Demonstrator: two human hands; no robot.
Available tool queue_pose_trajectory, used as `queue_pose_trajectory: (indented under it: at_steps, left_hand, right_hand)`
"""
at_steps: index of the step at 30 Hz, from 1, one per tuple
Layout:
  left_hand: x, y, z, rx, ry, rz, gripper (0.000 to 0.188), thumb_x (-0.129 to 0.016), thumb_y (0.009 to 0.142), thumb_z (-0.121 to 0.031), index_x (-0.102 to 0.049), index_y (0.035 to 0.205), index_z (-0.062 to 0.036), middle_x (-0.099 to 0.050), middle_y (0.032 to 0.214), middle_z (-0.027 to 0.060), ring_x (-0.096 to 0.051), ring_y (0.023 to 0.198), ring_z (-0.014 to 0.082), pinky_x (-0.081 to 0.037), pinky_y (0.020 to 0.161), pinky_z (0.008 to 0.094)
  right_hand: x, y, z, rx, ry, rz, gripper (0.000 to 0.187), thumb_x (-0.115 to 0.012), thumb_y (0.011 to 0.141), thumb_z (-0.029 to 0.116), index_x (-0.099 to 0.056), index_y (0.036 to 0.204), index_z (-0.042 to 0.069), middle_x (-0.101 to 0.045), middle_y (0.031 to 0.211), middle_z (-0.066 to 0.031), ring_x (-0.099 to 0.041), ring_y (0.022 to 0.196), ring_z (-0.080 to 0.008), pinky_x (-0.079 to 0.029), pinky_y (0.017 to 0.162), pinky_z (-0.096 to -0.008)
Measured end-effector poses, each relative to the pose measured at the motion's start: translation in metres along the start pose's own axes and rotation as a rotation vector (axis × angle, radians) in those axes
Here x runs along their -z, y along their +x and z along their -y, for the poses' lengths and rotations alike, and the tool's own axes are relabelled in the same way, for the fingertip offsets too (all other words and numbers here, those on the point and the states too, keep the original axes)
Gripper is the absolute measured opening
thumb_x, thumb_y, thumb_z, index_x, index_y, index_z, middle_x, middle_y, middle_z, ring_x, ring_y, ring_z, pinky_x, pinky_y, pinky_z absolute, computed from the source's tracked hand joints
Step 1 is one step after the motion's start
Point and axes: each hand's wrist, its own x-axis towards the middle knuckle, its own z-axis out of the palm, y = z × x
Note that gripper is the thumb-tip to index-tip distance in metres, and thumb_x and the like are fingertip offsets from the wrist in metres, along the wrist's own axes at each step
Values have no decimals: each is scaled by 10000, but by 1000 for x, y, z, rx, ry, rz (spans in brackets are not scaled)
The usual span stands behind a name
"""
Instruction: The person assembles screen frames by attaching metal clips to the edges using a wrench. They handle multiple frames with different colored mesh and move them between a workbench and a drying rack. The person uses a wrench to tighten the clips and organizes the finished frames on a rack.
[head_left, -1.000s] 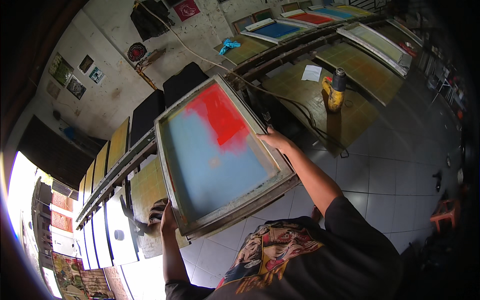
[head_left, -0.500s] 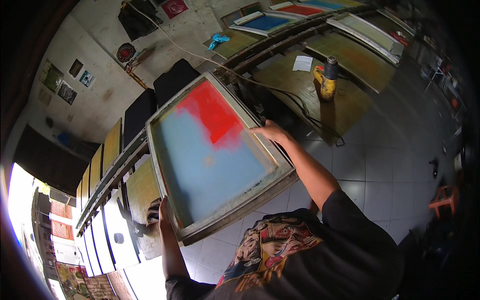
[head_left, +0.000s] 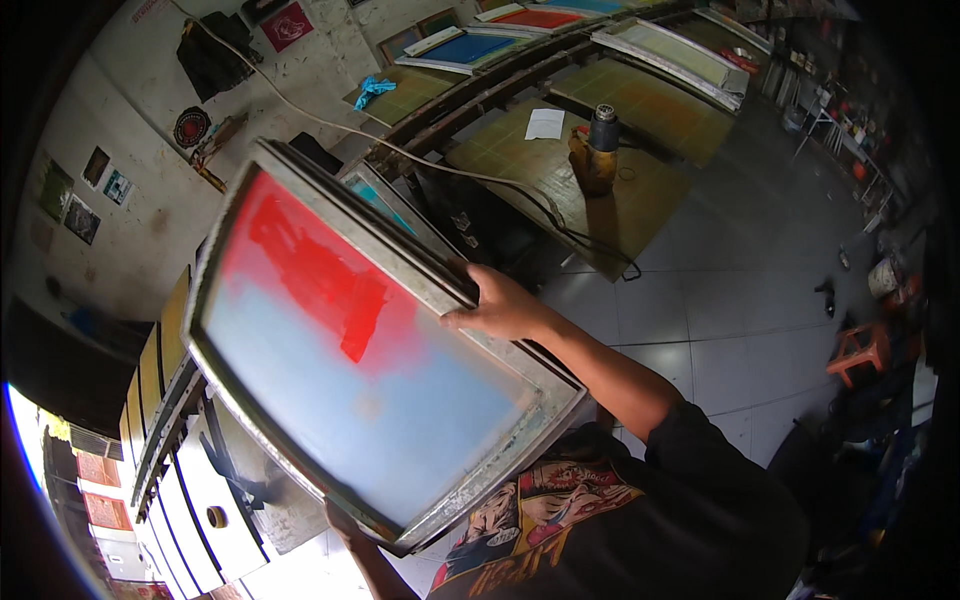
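Note:
A large screen-printing frame (head_left: 520, 430) is held up and tilted in front of me. Its pale blue mesh carries a bright red patch across the upper part. My right hand (head_left: 500, 305) grips the right side bar, thumb lying on the face and the other fingers round the outer edge. At the lower left corner, my left hand (head_left: 342, 520) holds the frame from beneath, its fingers mostly hidden. Just behind the frame's upper right side, part of another frame with teal mesh (head_left: 385, 203) shows.
A yellow heat gun (head_left: 595, 160) stands on a printing board (head_left: 640, 215), next to a white paper (head_left: 544, 124). A cable (head_left: 400, 150) hangs across the scene. More screen frames (head_left: 670, 60) lie along the far table. White boards (head_left: 205, 490) line the left; an orange stool (head_left: 858, 352) stands right.
The screen-printing frame has risen closer to me and tilted more steeply, with both hands still on it. The teal-meshed frame behind it has come into sight. The room has shifted left in view.

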Motion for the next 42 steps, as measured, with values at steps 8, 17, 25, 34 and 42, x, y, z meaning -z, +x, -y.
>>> queue_pose_trajectory:
  at_steps: [8,17,25,34,42]
  left_hand:
    - [-70,-105,15,-24,-198,-248,621,-275,905,-525,-414,1296,-64,-453,1289,139,-427,1173,305,-354,969,475]
    - [-146,-178,45,-124,-61,-152,619,-307,876,-518,-490,1210,-30,-512,1203,144,-481,1100,319,-400,901,480]
    - [-429,-175,11,-43,-139,161,611,-576,758,-462,-497,1175,-22,-550,1059,104,-523,993,259,-436,836,406]
    - [-652,-113,109,116,-66,571,542,-573,797,-286,-450,1228,18,-558,1045,101,-543,948,209,-435,823,332]
    - [-949,-93,216,370,174,920,704,-623,766,-309,-387,1321,52,-514,1232,148,-480,1130,245,-326,987,338]
  right_hand:
    - [40,-64,114,235,-134,140,789,-750,708,191,-345,1343,-44,-488,1164,-226,-488,1089,-313,-400,918,-357]
    - [195,-240,157,272,12,12,845,-747,710,133,-281,1399,-11,-385,1335,-177,-373,1262,-256,-293,1051,-356]
    - [361,-415,207,230,-75,-422,872,-729,721,214,-252,1409,-29,-368,1396,-191,-333,1317,-261,-225,1086,-376]
    - [478,-562,206,-47,136,-985,773,-657,698,230,-331,1352,-21,-500,1187,-105,-492,1093,-199,-386,935,-337]
    - [646,-639,150,-374,-250,-1409,520,-444,929,265,-342,1371,10,-492,1234,-116,-502,1079,-218,-403,905,-320]
